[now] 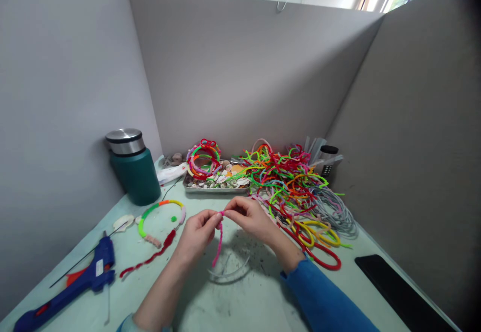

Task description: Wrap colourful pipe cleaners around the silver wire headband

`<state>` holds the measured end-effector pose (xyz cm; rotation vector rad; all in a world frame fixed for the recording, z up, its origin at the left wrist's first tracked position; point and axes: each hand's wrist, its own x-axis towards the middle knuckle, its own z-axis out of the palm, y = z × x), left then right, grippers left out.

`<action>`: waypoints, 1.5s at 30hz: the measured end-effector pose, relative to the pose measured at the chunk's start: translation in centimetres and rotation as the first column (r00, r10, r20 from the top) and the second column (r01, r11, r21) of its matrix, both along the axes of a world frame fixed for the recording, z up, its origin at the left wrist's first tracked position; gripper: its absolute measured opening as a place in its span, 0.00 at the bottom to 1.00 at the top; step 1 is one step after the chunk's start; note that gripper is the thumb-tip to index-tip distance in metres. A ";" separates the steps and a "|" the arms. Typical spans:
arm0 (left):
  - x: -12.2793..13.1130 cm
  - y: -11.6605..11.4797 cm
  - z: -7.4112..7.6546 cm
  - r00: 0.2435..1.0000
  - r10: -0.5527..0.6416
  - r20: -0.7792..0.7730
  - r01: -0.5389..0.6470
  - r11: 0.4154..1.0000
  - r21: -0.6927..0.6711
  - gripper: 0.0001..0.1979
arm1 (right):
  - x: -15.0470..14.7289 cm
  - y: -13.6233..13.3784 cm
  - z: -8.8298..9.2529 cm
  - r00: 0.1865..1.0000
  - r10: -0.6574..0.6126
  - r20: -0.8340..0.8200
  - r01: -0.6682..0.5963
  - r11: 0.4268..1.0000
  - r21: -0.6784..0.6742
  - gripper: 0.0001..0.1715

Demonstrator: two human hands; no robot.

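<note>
A pink pipe cleaner (pixel 218 246) is pinched at its upper end between my two hands, and its free end hangs down over the table. My left hand (pixel 198 233) closes thumb and fingers on it from the left. From the right, my right hand (pixel 251 218) pinches the same end, the fingertips almost touching. Just below lies a clear curved plastic strip (pixel 230 275). To the left of my hands rests a headband (pixel 150 211) wrapped in several colours, with a twisted red pipe cleaner (pixel 152 257) beside it.
A blue glue gun (pixel 95 274) lies at left, near a green bottle (pixel 135 172). At the back, a metal tray (pixel 216 190) holds shells and wrapped rings. A heap of pipe cleaners (pixel 281 172) and red-handled scissors (pixel 330 259) are at right, with a black phone-like slab (pixel 398 287).
</note>
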<state>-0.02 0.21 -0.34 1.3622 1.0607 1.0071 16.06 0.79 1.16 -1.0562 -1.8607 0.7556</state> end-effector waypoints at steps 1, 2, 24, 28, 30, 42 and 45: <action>0.0 0.0 0.0 1.000 -0.015 0.017 0.016 1.000 -0.025 0.16 | 0.0 0.0 0.0 1.000 0.000 0.002 0.000 1.000 -0.001 0.10; 0.1 0.0 0.0 0.999 -0.028 0.033 0.029 0.999 -0.044 0.16 | 0.0 0.0 0.0 1.000 -0.001 0.003 0.001 1.000 -0.003 0.10; -0.2 0.0 -0.7 0.954 0.142 -0.265 -0.066 0.959 0.274 0.08 | -0.2 0.3 -0.4 0.999 -0.004 -0.037 0.003 0.999 -0.033 0.09; -0.2 -0.1 -0.5 0.953 0.162 -0.255 -0.071 0.940 0.333 0.09 | 0.0 0.2 -0.2 0.999 -0.008 -0.039 0.007 0.999 -0.031 0.09; -0.1 -0.1 -0.4 0.954 0.167 -0.248 -0.075 0.936 0.344 0.11 | 0.0 0.2 -0.2 0.999 -0.011 -0.034 0.010 0.999 -0.033 0.09; -0.2 -0.3 0.0 0.951 0.208 -0.226 -0.136 0.945 0.299 0.17 | -0.1 0.3 -0.5 1.000 0.004 -0.020 -0.005 0.999 -0.039 0.09; -0.3 -0.2 -0.3 0.944 0.220 -0.245 -0.152 0.951 0.269 0.18 | -0.1 0.2 -0.4 1.000 0.017 -0.013 -0.017 0.999 -0.034 0.08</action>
